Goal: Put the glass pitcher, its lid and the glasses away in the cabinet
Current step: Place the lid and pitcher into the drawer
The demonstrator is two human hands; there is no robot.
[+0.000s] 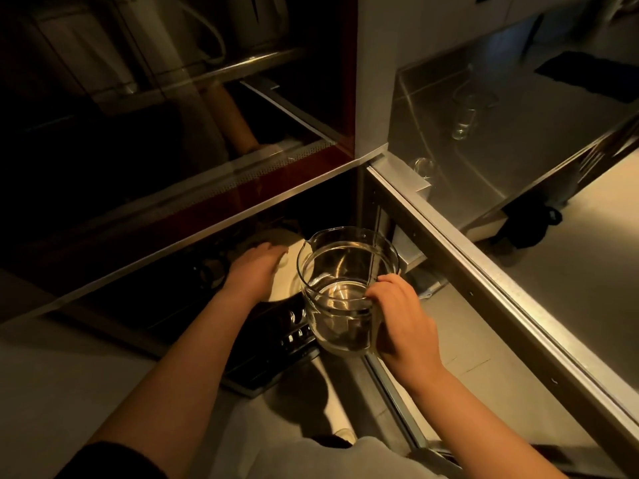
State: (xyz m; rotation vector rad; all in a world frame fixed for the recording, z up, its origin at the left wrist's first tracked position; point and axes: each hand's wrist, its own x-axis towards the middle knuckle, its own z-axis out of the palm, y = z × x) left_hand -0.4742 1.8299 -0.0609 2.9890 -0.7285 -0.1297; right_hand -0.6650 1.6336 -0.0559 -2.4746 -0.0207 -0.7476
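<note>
Pitcher (345,288) upright in my right hand (403,323), held at the mouth of the low cabinet (193,243), above the floor and just right of a pale round plate (283,288). Fingers curled round the handle side, thumb at the rim; grip firm. Pitcher is clear glass, spout pointing away to the left, nothing in it that I can make out. My left hand (257,267) reaches into the cabinet, palm down, fingers fairly straight and resting flat on the plate, gripping nothing. A dark appliance with knobs (294,326) sits under and beside the plate. Cabinet interior very dim; contents farther back unreadable. Up to the right, on the steel counter (518,150), two glasses: one (461,124) well back, another (424,167) near the counter's front corner. Lid not identified.
</note>
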